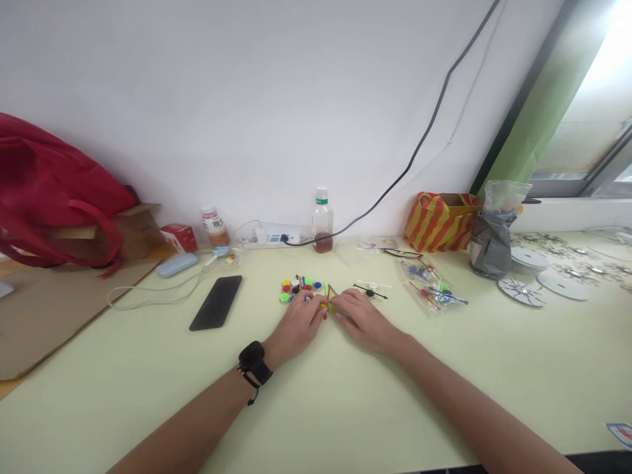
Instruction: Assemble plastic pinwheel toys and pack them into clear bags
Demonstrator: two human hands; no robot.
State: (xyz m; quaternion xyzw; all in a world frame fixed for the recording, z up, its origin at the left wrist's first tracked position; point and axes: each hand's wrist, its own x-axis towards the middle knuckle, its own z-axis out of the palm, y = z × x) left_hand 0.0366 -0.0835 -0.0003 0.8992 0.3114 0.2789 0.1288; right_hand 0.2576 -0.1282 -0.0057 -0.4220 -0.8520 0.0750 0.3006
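My left hand [299,324] and my right hand [364,322] meet at the middle of the table, fingertips pinched close together. Between them show small plastic parts, among them a red arrow pointer [329,294] and bits of yellow; the fingers cover most of these. Just beyond my left hand lies a group of round plastic pieces [285,297] in green, yellow, red, white, black and blue. Some thin coloured arrows stand among them. To the right of my right hand, a black arrow with a round black centre [370,293] lies beside a white one [380,284].
Clear bags of coloured arrows [434,295] lie on the right, near white discs [521,292] and a grey bag [490,247]. A phone [216,303] and a white cable [148,305] lie left. A bottle [322,224] stands by the wall beside a black power cord [382,197].
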